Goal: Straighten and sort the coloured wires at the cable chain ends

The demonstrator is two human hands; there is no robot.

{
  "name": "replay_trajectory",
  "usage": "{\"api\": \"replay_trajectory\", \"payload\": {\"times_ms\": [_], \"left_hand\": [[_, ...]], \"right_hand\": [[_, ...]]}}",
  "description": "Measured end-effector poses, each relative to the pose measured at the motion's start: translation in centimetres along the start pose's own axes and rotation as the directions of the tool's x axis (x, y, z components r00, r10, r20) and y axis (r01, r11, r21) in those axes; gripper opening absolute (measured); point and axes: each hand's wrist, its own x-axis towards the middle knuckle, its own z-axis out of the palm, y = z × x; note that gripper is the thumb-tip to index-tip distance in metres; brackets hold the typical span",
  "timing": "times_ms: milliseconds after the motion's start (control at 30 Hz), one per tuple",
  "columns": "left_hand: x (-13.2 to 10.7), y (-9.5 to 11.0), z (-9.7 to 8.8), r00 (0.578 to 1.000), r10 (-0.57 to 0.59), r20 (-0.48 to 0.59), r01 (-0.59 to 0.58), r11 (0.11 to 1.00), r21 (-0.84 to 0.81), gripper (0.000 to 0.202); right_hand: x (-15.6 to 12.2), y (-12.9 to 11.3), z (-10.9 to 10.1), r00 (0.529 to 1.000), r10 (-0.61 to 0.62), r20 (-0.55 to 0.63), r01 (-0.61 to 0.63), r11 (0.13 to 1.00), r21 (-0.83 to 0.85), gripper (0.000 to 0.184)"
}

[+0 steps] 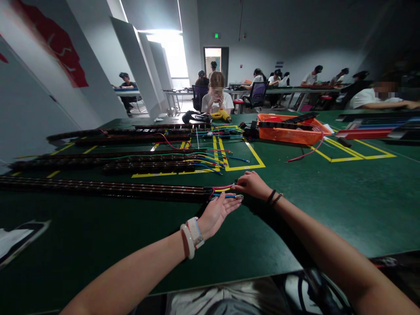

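A long dark strip [108, 189] lies across the green table in front of me, with red, yellow and blue wires [225, 190] coming out of its right end. My left hand [216, 213], palm up with fingers stretched out, lies under the blue wire ends. My right hand [251, 183] is curled with its fingers pinched on the red wire tips at the strip's end.
More long dark strips [111, 161] with coloured wires lie further back on the table [344, 197]. An orange basket [288, 130] and a yellow tool [221, 115] sit at the far side. A person sits opposite; others work at tables behind. Papers [16, 240] lie at left.
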Motion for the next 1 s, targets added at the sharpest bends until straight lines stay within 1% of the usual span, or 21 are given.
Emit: {"api": "replay_trajectory", "payload": {"times_ms": [100,267,333,400,467,500,567,633,700,800,867,900,967,1000], "left_hand": [[0.0,0.0,0.0,1.0,0.002,-0.002,-0.002,1.0,0.0,0.033],[0.1,-0.1,-0.2,1.0,0.007,0.007,-0.007,1.0,0.003,0.033],[0.1,-0.1,-0.3,1.0,0.012,0.012,-0.012,1.0,-0.005,0.032],[0.2,-0.2,-0.3,1.0,0.012,0.009,-0.012,1.0,-0.016,0.032],[0.3,-0.2,-0.3,1.0,0.01,-0.012,-0.01,1.0,-0.022,0.032],[0.3,-0.2,-0.4,1.0,0.01,-0.022,-0.011,1.0,-0.023,0.032],[0.4,-0.3,-0.4,1.0,0.011,-0.023,-0.011,1.0,-0.025,0.031],[0.5,-0.3,-0.5,1.0,0.013,-0.012,-0.014,1.0,-0.026,0.03],[0.6,-0.3,-0.5,1.0,0.013,-0.012,-0.013,1.0,-0.027,0.03],[0.5,-0.3,-0.5,1.0,0.01,-0.01,-0.01,1.0,-0.016,0.032],[0.4,-0.2,-0.5,1.0,-0.01,0.029,0.009,0.999,0.037,0.033],[0.4,-0.3,-0.5,0.998,-0.025,0.06,0.02,0.996,0.092,0.033],[0.1,-0.4,-0.4,0.99,-0.062,0.131,0.026,0.966,0.255,0.034],[0.0,-0.5,-0.4,0.984,-0.076,0.164,0.013,0.935,0.354,0.035]], "right_hand": [[0.0,0.0,0.1,1.0,0.002,0.019,-0.002,1.0,-0.001,0.04],[-0.4,0.1,-0.4,0.997,-0.043,0.069,0.036,0.994,0.104,0.049],[-0.5,0.2,-1.0,0.997,-0.005,0.075,-0.005,0.991,0.134,0.053],[-0.6,0.1,-1.8,0.994,0.08,0.078,-0.09,0.986,0.14,0.058],[-0.8,-0.2,-2.5,0.984,0.128,0.123,-0.146,0.979,0.143,0.062],[-0.9,-0.5,-2.8,0.979,0.12,0.167,-0.146,0.977,0.153,0.062],[-1.1,-1.0,-3.2,0.964,0.055,0.261,-0.105,0.978,0.181,0.059],[-1.2,-1.6,-3.3,0.949,-0.011,0.316,-0.054,0.979,0.198,0.054],[-1.2,-1.9,-3.2,0.941,-0.032,0.338,-0.041,0.978,0.205,0.051],[-1.2,-2.2,-3.0,0.941,-0.003,0.34,-0.078,0.972,0.223,0.05],[-1.1,-2.3,-2.9,0.949,0.058,0.311,-0.128,0.969,0.21,0.052],[-1.1,-2.3,-2.9,0.95,0.098,0.297,-0.162,0.967,0.199,0.053],[-1.1,-2.5,-2.8,0.939,0.18,0.293,-0.241,0.953,0.186,0.054],[-1.2,-2.7,-2.8,0.929,0.213,0.304,-0.277,0.942,0.188,0.055]]}}
